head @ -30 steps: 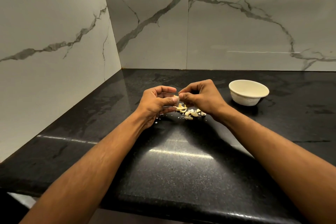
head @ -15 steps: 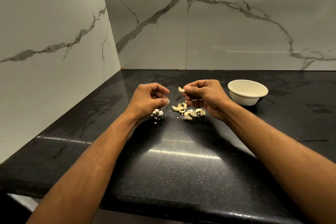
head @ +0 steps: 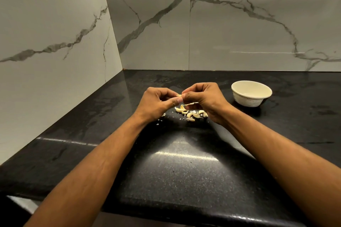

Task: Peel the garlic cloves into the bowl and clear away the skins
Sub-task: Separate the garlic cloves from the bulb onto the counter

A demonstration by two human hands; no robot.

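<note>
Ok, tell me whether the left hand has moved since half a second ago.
Yes. The left hand has moved right, away from the side wall, and now meets the right hand at the garlic clove above the pile.

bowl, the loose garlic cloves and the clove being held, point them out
small cream round bowl (head: 239,101): head view, outer wall.
pale loose garlic cloves on the counter (head: 191,114): head view, mid pile.
pale garlic clove held by both hands (head: 178,95): head view, exposed tip.

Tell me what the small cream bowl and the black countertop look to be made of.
Small cream bowl: matte, faintly rough wall with no gloss, so probably moulded paper pulp, possibly unglazed ceramic.
Black countertop: polished speckled stone, likely granite; it mirrors the light sharply.
</note>
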